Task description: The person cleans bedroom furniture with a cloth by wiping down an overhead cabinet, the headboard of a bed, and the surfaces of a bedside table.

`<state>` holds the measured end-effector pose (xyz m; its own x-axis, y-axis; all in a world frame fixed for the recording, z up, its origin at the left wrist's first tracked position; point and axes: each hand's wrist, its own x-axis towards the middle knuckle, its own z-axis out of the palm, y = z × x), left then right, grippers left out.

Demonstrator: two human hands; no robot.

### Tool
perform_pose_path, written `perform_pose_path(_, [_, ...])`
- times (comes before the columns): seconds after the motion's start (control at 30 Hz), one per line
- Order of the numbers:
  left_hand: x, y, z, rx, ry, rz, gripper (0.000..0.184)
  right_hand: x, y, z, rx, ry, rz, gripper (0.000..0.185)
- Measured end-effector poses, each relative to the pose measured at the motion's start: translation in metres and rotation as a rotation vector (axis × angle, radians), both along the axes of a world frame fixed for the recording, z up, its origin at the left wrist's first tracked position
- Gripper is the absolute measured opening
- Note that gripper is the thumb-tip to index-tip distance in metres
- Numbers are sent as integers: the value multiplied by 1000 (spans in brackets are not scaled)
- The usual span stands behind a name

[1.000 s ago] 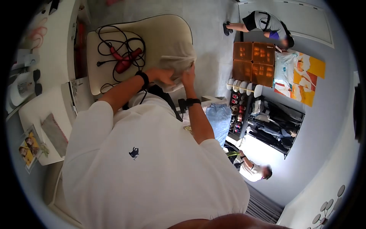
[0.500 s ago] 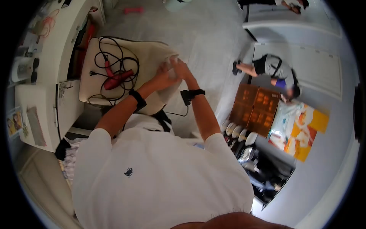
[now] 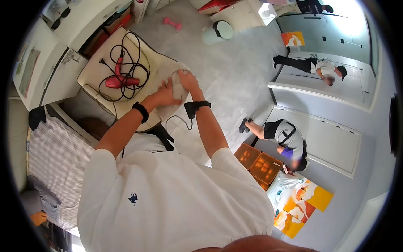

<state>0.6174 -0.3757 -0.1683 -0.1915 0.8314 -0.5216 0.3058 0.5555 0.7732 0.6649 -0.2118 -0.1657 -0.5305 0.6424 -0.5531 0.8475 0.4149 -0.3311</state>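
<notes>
A beige cloth [image 3: 173, 86] lies bunched over the near right end of a cream padded chair [image 3: 90, 69]. My left hand [image 3: 165, 94] rests against the cloth with its fingers spread. Beside it, my right hand [image 3: 187, 80] has its fingers curled round the cloth's edge. On the chair's left part lies a red hair dryer [image 3: 121, 80], with its black cord looped around and over it.
White drawers [image 3: 63, 73] stand left of the chair. On the grey floor [image 3: 235, 75] are a pink dumbbell [image 3: 172, 23] and a pale bin [image 3: 217, 32]. One person [image 3: 287, 136] leans over orange boxes [image 3: 266, 167]; another person [image 3: 323, 66] stands farther back.
The view has swung, bringing the bin and a checked bedcover into sight. My hands have stayed at the cloth; the left hand's fingers now look more spread.
</notes>
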Motion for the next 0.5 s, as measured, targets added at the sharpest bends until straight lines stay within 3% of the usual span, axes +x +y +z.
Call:
perform_pose_path(0.1, [7,-3,1,10,20,-16,131,10,2,-14,4,121,109,82])
perform_pose_path(0.37, [33,-31,-20,79,190,0,129,32,-55,19,67,171,-94,80])
perform_pose_path(0.5, [44,-76,1,30,134,57,120,57,-87,5,79,275,-77,79])
